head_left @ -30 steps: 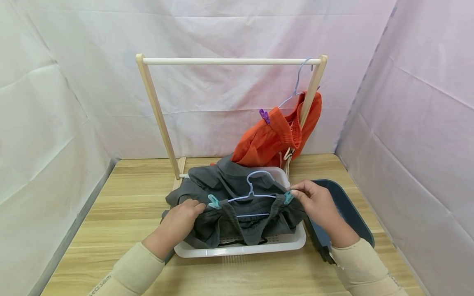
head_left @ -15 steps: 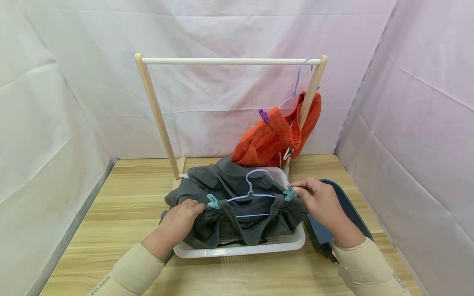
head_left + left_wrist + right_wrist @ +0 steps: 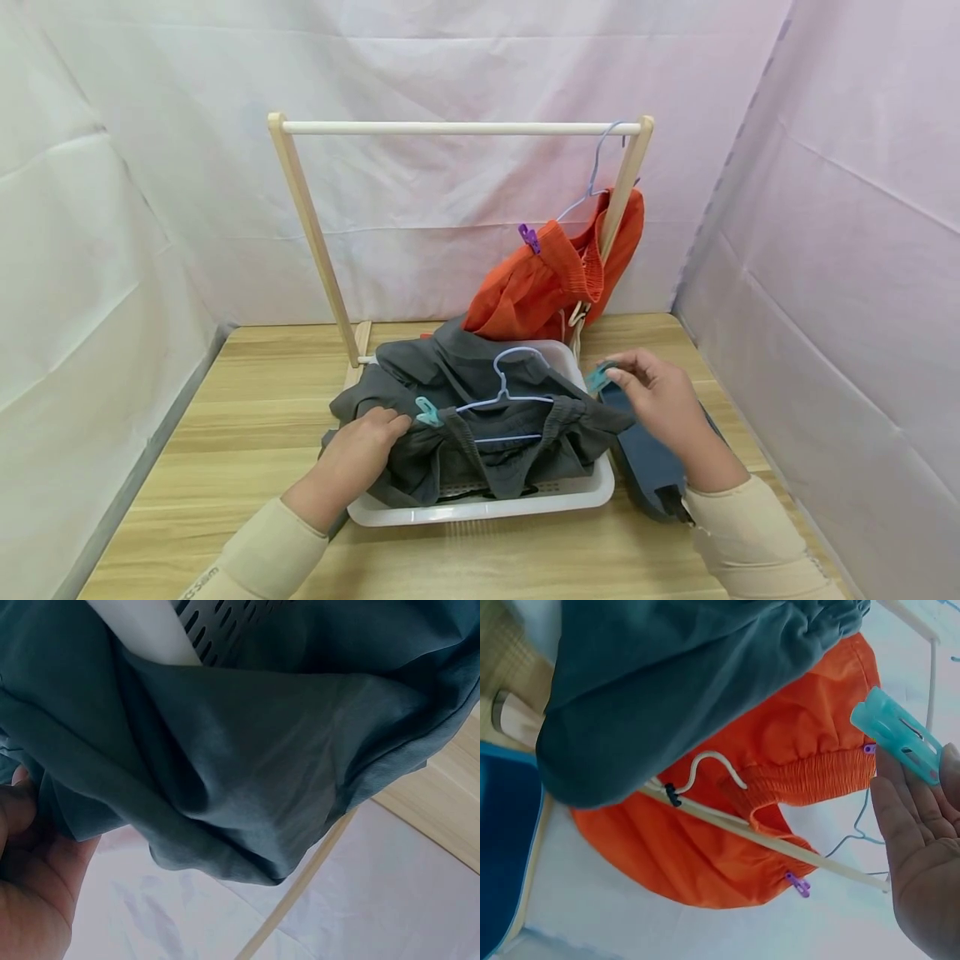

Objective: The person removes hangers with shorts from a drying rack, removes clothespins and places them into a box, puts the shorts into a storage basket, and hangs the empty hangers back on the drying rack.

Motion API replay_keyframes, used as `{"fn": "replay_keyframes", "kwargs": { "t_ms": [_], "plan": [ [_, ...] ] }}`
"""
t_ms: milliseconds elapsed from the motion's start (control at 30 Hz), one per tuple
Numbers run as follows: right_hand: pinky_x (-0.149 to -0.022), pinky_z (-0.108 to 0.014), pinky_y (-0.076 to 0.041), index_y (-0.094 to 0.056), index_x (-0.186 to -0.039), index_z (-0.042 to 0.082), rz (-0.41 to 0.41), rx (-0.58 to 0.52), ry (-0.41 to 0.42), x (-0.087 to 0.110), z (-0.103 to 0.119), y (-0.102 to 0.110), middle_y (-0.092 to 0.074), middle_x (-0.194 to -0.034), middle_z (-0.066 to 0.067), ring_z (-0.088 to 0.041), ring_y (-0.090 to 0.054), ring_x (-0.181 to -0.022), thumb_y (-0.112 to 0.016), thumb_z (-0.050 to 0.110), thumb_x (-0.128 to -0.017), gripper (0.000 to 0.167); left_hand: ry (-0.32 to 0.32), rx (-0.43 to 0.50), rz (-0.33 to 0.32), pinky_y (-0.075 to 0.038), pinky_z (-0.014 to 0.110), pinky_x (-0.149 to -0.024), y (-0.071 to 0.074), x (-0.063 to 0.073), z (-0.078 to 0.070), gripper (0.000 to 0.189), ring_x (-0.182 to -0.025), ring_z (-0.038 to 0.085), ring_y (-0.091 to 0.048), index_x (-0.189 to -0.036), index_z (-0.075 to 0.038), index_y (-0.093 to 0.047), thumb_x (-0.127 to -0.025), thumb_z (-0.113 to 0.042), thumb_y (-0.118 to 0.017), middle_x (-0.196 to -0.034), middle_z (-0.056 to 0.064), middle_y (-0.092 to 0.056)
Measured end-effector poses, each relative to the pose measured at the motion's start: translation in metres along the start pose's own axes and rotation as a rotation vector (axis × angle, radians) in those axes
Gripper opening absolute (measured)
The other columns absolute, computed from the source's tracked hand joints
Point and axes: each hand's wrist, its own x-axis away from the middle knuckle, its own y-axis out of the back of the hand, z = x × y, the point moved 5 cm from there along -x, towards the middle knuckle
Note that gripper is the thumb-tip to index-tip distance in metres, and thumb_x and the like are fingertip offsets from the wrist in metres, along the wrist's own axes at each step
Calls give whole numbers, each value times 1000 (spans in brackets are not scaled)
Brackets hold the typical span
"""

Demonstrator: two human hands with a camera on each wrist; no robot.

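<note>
Dark grey elastic-waist pants [image 3: 465, 358] lie heaped over a white basket [image 3: 487, 512]. A lavender hanger [image 3: 501, 397] rests inside their waistband, and a teal clothespin [image 3: 428, 412] clips its left side. My left hand [image 3: 352, 457] holds the grey cloth left of that clip; the left wrist view shows thumb and fingers [image 3: 19, 802] around a fold. Off to the right, my right hand [image 3: 667, 404] pinches another teal clothespin [image 3: 900, 736], apart from the waistband. The waistband's right end carries no clip.
Behind the basket stands a wooden rack with a white bar [image 3: 450, 128]. Orange drawstring pants [image 3: 517, 287] hang at its right end on a hanger with purple clothespins [image 3: 529, 238]. A dark blue bin [image 3: 647, 467] sits right of the basket, partly under my right forearm.
The right-hand clothespin has come off the waistband and moved up and right in my right hand. My left hand has stayed on the cloth.
</note>
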Motion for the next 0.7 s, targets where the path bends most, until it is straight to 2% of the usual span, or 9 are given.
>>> {"fn": "replay_keyframes", "kwargs": {
  "t_ms": [300,400,533,633,700],
  "plan": [
    [-64,-15,-46,-66,-102,1,-34,39,21,-5,-13,4,-71,-87,-9,-8,-62,-77,-66,0,-88,13,4,-6,-8,-53,28,-59,0,1,0,22,-80,17,-60,-88,-9,-63,-79,10,-68,-80,1,-59],
    [-65,-18,-47,-66,-103,1,-21,62,5,-7,-18,5,-70,-89,-10,-16,-64,-80,-65,1,-89,14,-3,-11,-15,-53,28,-59,0,1,-1,22,-79,17,-60,-87,-9,-62,-79,11,-68,-79,1,-58],
    [-70,-33,-52,-64,-106,0,16,86,-32,-11,-25,5,-69,-93,-13,-29,-66,-85,-63,4,-91,15,3,-2,0,-54,29,-60,-1,1,0,22,-80,18,-60,-89,-8,-63,-79,11,-68,-80,3,-59],
    [-73,-45,-52,-63,-109,-2,41,90,-68,-13,-30,5,-68,-96,-17,-33,-65,-88,-62,5,-93,18,15,-2,11,-54,30,-60,-2,2,1,23,-81,18,-60,-90,-8,-64,-78,10,-68,-81,3,-60],
    [-75,-48,-52,-62,-110,-3,55,90,-87,-14,-34,5,-67,-97,-19,-36,-65,-90,-62,6,-93,19,17,-6,10,-54,29,-60,-3,2,1,22,-80,17,-60,-90,-9,-64,-78,9,-69,-82,2,-61]
  ]
}}
